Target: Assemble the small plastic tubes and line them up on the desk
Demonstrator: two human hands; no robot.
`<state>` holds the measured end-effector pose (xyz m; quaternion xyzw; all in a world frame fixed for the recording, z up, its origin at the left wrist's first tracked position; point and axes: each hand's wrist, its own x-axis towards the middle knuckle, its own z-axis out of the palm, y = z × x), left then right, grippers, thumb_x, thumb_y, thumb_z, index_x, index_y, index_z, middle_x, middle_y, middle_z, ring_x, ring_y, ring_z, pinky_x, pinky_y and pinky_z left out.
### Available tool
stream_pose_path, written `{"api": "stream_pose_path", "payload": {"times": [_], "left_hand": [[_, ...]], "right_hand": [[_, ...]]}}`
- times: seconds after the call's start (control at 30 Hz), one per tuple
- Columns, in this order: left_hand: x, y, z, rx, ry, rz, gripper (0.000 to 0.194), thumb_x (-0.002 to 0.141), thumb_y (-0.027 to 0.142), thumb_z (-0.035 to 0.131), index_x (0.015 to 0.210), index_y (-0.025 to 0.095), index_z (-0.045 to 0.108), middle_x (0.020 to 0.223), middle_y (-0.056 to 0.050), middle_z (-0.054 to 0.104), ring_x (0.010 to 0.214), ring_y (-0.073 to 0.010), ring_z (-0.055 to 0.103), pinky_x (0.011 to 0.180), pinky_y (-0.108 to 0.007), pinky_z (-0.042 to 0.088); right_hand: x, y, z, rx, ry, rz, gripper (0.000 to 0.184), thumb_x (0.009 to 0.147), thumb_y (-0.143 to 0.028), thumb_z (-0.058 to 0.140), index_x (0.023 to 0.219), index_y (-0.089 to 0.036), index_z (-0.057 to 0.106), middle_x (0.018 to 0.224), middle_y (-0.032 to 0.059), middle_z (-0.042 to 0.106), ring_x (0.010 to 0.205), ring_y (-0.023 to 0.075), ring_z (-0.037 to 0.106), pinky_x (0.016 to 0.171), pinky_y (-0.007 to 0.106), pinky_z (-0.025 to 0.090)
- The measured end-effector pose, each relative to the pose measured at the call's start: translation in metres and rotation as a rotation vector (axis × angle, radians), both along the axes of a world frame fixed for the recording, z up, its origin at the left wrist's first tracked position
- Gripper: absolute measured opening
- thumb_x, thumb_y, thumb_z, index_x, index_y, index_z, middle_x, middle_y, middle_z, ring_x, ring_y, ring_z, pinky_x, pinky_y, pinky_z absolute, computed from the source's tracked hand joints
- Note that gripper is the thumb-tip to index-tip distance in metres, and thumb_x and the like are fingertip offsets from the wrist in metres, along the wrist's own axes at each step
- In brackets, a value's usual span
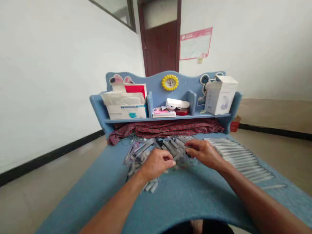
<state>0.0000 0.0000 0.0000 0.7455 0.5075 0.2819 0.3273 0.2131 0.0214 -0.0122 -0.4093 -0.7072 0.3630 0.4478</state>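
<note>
Grips of left hand and right hand curled over jumbled grey sticks, long axes crisscrossing, hold unclear.

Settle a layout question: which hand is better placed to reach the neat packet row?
Probably the right hand: it sits at the loose packets' right edge, nearest the neat packet row; the left hand is farther away.

The loose heap of slim grey items, too blurred and small to identify.

Box and poster print illegible
</note>
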Motion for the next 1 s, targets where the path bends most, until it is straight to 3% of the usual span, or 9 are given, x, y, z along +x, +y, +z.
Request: {"api": "stream_pose_path", "payload": {"times": [0.07, 0.17, 0.33, 0.47, 0.6, 0.73, 0.87, 1.0], "left_hand": [[0.000, 0.000, -0.001, -0.053, -0.070, -0.027, 0.018, 0.063, 0.028, 0.062, 0.067, 0.010, 0.066, 0.057, 0.002, 0.054, 0.055, -0.0086, 0.046, 0.050, -0.019, 0.033], [0.000, -0.001, -0.003, -0.106, -0.154, -0.054, 0.019, 0.063, 0.029, 0.063, 0.068, 0.011, 0.066, 0.056, 0.002, 0.053, 0.052, -0.0076, 0.043, 0.048, -0.019, 0.032], [0.000, -0.001, -0.004, -0.129, -0.161, -0.073, 0.022, 0.064, 0.032, 0.063, 0.070, 0.011, 0.066, 0.053, 0.004, 0.051, 0.048, -0.0069, 0.040, 0.048, -0.020, 0.032], [-0.011, 0.006, -0.002, -0.036, 0.036, -0.121, 0.022, 0.068, 0.032, 0.059, 0.072, 0.012, 0.068, 0.060, 0.000, 0.059, 0.055, -0.0099, 0.048, 0.053, -0.020, 0.035], [-0.022, 0.009, -0.002, 0.141, 0.481, -0.166, 0.011, 0.063, 0.020, 0.060, 0.069, 0.016, 0.069, 0.065, -0.002, 0.063, 0.062, -0.0135, 0.053, 0.058, -0.022, 0.036], [-0.018, 0.001, -0.002, 0.240, 0.754, -0.212, 0.018, 0.064, 0.017, 0.058, 0.077, 0.020, 0.070, 0.076, -0.005, 0.065, 0.071, -0.0183, 0.057, 0.061, -0.025, 0.038], [-0.009, -0.004, -0.003, 0.269, 0.832, -0.260, 0.017, 0.067, 0.015, 0.054, 0.074, 0.018, 0.068, 0.079, -0.007, 0.062, 0.073, -0.0198, 0.057, 0.061, -0.027, 0.039], [-0.011, 0.002, -0.008, 0.284, 0.686, -0.282, 0.014, 0.072, 0.018, 0.052, 0.075, 0.018, 0.066, 0.080, -0.004, 0.059, 0.074, -0.0156, 0.056, 0.064, -0.024, 0.039]], "right_hand": [[-0.004, -0.002, -0.003, -0.120, 0.155, 0.009, 0.037, 0.068, -0.035, 0.066, 0.098, -0.014, 0.057, 0.057, -0.0002, 0.062, 0.046, 0.0122, 0.054, 0.045, 0.024, 0.041], [-0.012, -0.006, -0.007, -0.279, 0.326, 0.094, 0.048, 0.068, -0.038, 0.068, 0.107, -0.016, 0.050, 0.061, 0.0010, 0.065, 0.045, 0.0142, 0.057, 0.042, 0.025, 0.042], [-0.020, -0.014, -0.009, -0.414, 0.447, 0.243, 0.031, 0.066, -0.036, 0.070, 0.083, -0.014, 0.058, 0.063, 0.0041, 0.067, 0.044, 0.0131, 0.059, 0.042, 0.023, 0.042], [-0.015, -0.009, -0.010, -0.408, 0.534, 0.142, 0.027, 0.064, -0.034, 0.072, 0.077, -0.015, 0.058, 0.063, 0.0050, 0.068, 0.043, 0.0132, 0.058, 0.039, 0.022, 0.041], [-0.006, -0.003, -0.014, -0.427, 0.530, 0.072, 0.026, 0.064, -0.032, 0.071, 0.077, -0.015, 0.056, 0.063, 0.0050, 0.069, 0.042, 0.0129, 0.058, 0.037, 0.021, 0.041], [-0.005, -0.005, -0.016, -0.431, 0.484, 0.081, 0.024, 0.065, -0.031, 0.069, 0.077, -0.014, 0.057, 0.060, 0.0048, 0.068, 0.042, 0.0126, 0.057, 0.037, 0.021, 0.040], [-0.008, -0.009, -0.014, -0.415, 0.451, 0.103, 0.024, 0.065, -0.031, 0.068, 0.075, -0.013, 0.057, 0.060, 0.0049, 0.067, 0.041, 0.0121, 0.057, 0.037, 0.021, 0.040], [-0.008, -0.011, -0.013, -0.407, 0.453, 0.105, 0.023, 0.065, -0.031, 0.068, 0.076, -0.014, 0.057, 0.061, 0.0047, 0.067, 0.042, 0.0121, 0.057, 0.038, 0.021, 0.040]]}}
